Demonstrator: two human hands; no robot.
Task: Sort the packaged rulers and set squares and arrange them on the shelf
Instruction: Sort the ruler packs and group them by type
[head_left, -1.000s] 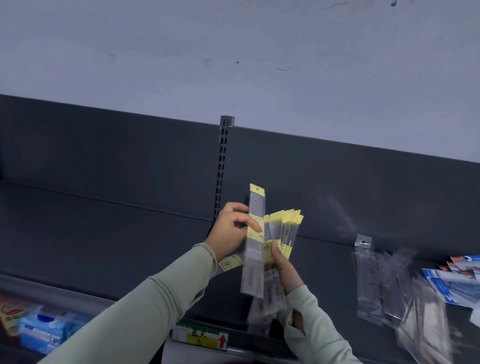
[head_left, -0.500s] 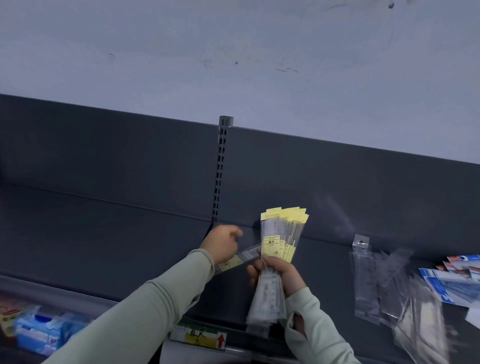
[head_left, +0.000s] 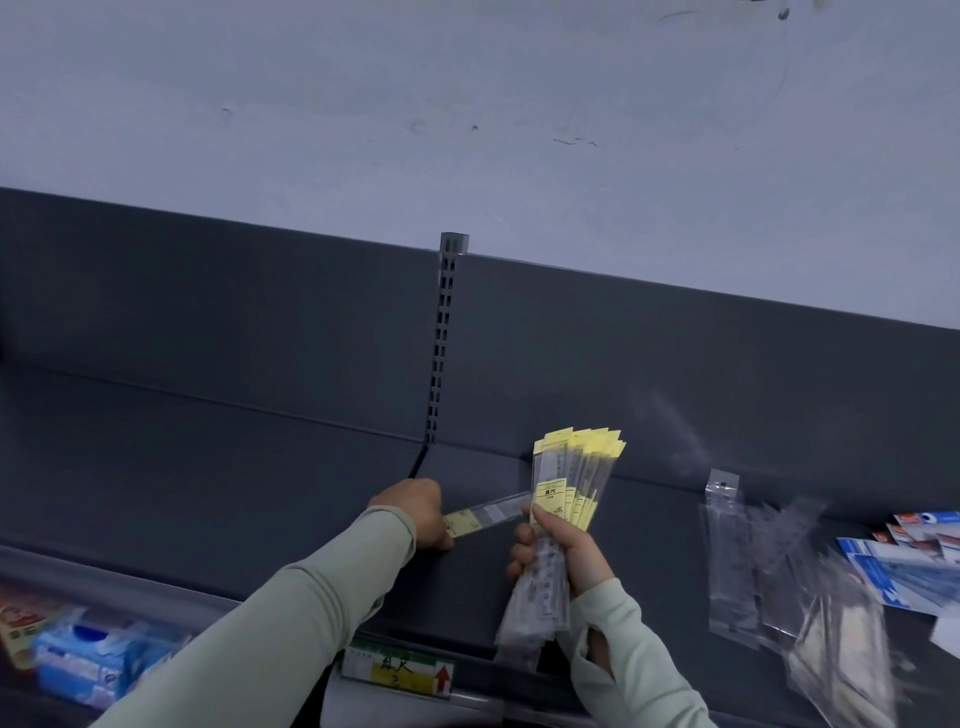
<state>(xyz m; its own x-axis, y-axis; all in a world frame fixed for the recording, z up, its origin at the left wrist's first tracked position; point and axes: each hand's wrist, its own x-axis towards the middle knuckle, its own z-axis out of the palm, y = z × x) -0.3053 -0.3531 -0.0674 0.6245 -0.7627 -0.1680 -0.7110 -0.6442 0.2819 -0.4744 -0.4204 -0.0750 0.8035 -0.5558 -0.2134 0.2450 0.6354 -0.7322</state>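
A person in pale green sleeves works at a dark grey shelf (head_left: 208, 467), seen from above the hands.

The right hand (head_left: 566, 551) grips a bundle of packaged rulers (head_left: 576, 478), fingers and thumb curled round its middle. The bundle stands upright and fans out slightly above the hand, showing a row of yellow header cards. The clear lower ends hang below the wrist.

Just left of that hand, a single packaged ruler (head_left: 488, 517) lies nearly flat on the shelf, pointing towards the bundle. The left hand (head_left: 415, 512) is knuckles up over the pack's yellow-labelled end, with its fingers curled down onto it and the thumb against the shelf (the fingertips themselves are hidden under the hand). The far end of this pack reaches almost to the right hand's fingers.

Beyond the left hand, a slotted metal upright (head_left: 444, 338) rises against the shelf's back panel.

Well to the right of the right hand, a loose heap of clear packets (head_left: 727, 561) lies on the shelf, too blurred to tell their contents. Farther right are blue and white packets (head_left: 893, 561).

Below the hands, a price label (head_left: 400, 673) with a red arrow sits on the shelf's front edge. Below the left sleeve, on a lower level, sits a blue pack (head_left: 88, 670).
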